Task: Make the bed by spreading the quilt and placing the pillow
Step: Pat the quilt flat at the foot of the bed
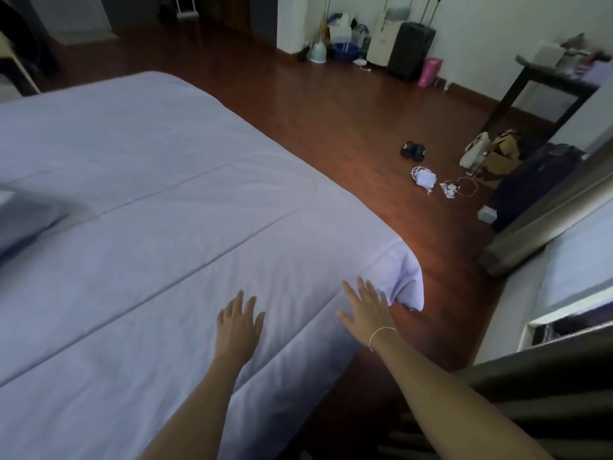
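A pale lilac quilt [159, 200] lies spread flat over the bed, with long stitched seams running diagonally across it. Its near right corner [409, 280] hangs over the bed's edge. My left hand [237, 323] rests palm down on the quilt near that edge, fingers apart. My right hand [366, 310], a thin bracelet on its wrist, lies flat with spread fingers on the quilt's edge just beside the hanging corner. A pillow [23, 220] in the same colour sits at the far left edge of the view, partly cut off.
Red-brown wooden floor [331, 127] runs along the bed's right side. On it lie dark slippers [413, 150], white cables and bits [438, 184]. Suitcases [411, 49] and buckets stand by the far wall. A dark table [544, 91] with bags beneath stands right.
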A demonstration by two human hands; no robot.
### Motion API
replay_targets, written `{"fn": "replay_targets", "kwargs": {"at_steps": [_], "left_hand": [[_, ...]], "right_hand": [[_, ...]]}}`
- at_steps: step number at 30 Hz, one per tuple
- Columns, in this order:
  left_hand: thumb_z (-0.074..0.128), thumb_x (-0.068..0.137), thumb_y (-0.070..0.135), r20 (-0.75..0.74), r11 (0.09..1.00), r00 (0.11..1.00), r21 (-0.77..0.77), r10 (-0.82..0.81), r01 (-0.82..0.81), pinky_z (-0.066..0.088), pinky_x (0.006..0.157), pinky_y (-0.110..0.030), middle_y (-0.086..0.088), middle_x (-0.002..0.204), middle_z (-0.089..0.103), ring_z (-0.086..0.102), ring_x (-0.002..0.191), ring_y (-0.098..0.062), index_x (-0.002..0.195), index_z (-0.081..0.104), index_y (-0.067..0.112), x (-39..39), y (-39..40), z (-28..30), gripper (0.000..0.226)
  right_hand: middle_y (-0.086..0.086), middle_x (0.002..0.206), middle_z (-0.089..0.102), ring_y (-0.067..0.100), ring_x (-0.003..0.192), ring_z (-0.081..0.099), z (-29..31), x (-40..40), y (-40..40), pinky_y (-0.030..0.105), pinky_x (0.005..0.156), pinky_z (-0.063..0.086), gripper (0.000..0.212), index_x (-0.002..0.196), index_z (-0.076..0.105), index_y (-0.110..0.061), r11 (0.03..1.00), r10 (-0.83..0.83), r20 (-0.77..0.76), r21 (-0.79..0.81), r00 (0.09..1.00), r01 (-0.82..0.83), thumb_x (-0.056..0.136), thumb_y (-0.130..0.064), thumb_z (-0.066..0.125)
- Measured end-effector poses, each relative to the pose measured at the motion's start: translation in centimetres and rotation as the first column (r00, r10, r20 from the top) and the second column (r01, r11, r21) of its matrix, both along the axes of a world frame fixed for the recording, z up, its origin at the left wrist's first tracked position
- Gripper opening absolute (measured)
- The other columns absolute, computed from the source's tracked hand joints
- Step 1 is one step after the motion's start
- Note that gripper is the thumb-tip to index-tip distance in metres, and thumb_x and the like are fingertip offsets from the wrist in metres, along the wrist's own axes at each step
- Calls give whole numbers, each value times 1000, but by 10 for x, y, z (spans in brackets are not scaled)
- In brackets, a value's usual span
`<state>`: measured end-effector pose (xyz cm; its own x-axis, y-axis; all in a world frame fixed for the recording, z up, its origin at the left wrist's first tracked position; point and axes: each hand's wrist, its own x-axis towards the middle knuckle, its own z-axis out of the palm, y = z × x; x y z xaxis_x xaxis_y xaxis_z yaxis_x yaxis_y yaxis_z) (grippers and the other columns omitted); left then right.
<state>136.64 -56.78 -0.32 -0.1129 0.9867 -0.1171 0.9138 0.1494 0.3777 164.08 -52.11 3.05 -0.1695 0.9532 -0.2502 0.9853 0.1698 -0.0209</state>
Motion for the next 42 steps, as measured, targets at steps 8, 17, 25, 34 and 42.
{"fn": "replay_targets", "kwargs": {"at_steps": [8,17,25,34,42], "left_hand": [[39,98,43,-24,980,992,-158,-125,120,19,115,-47,-12,157,18,23,142,-31,144,34,17,102,87,-37,53],[48,94,42,8,977,999,-210,-46,47,20,113,-52,-18,157,14,18,143,-39,148,26,13,194,225,-72,66],[28,86,60,-54,960,999,-279,7,-22,33,104,-57,-20,148,36,39,132,-39,143,34,9,263,252,-94,76],[40,77,55,-252,917,958,-335,134,-217,31,106,-59,-15,152,31,34,138,-34,144,34,8,315,226,-119,82],[34,84,12,-425,949,873,-86,240,-303,34,105,-59,-11,141,50,45,129,-38,135,49,6,340,228,-138,54]], "right_hand": [[10,161,6,31,147,11,-30,95,85,55,114,19,71,151,0,-32,999,-19,26,-32,999,19,93,-59,30],[7,161,-2,30,148,1,-65,187,224,52,118,12,79,150,-7,-35,982,-14,35,-190,999,20,90,-64,36],[9,160,-11,30,148,5,-77,236,314,50,119,10,97,149,-15,-35,935,-11,-20,-356,1000,3,87,-48,59],[13,122,60,29,99,64,-155,274,365,43,93,48,101,130,-38,-51,810,115,-58,-572,992,-128,87,-29,51],[23,134,51,35,124,48,-169,288,389,41,111,27,79,148,27,-21,723,525,-108,-467,844,-509,91,-67,0]]}}
